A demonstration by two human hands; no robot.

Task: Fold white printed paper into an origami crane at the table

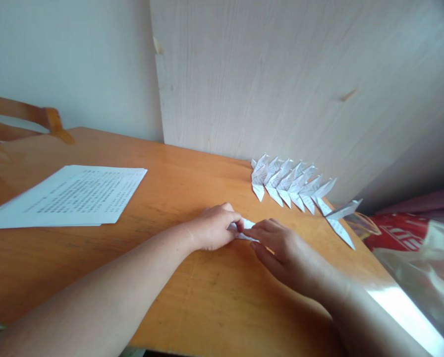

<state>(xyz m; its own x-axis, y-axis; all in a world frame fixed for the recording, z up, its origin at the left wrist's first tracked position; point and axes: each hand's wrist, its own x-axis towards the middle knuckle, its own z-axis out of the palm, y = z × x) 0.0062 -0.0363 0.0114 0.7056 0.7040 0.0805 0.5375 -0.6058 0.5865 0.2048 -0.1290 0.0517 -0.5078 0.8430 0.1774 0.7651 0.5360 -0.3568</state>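
A small strip of folded printed paper [247, 236] lies on the table between my two hands, mostly covered by fingers. My left hand [216, 225] is closed on its left part, thumb and forefinger pinching near the middle. From the right, my right hand [276, 245] has its fingers over the paper's right part, with the thumb at its lower edge. The fingertips of both hands nearly meet. Beyond my right hand stands a row of folded paper pieces [291, 181], pointed and winged in shape. One more winged paper piece [341, 223] sits at the row's near right end.
A stack of printed sheets [91, 196] lies on the left of the wooden table [192, 307]. A pale wooden panel [251, 74] rises behind the table. At the far left is a wooden chair [25, 114]. Red packaging [400, 230] and a clear plastic bag [430, 263] are past the right edge.
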